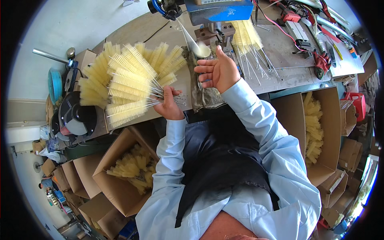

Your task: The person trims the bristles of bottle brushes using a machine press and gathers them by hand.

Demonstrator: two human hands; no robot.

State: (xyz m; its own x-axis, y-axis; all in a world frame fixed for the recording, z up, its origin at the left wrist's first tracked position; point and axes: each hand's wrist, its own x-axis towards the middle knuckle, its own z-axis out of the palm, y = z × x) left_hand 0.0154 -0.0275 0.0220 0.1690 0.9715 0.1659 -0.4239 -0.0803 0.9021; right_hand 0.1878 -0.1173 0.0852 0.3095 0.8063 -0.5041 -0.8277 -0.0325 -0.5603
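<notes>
My left hand (169, 105) is closed around the wire stems of several pale-yellow bristle brushes (132, 86), whose heads fan out to the left above the tabletop. The looped wire ends stick out on the right side of that fist. Behind this bunch lies a larger pile of similar brushes (94, 86) on the table. My right hand (221, 72) is raised with nothing in it, fingers stretched out to the left and thumb up. It hovers in front of the metal press (216, 34), close below a white cone-shaped piece (200, 49), apart from both.
More brushes (248, 38) lie right of the press, wire ends toward me. Cardboard boxes of brushes stand below the table at left (110, 176) and right (330, 160). A black round machine (76, 116) stands at the left edge. Tools and a red glove (321, 64) lie far right.
</notes>
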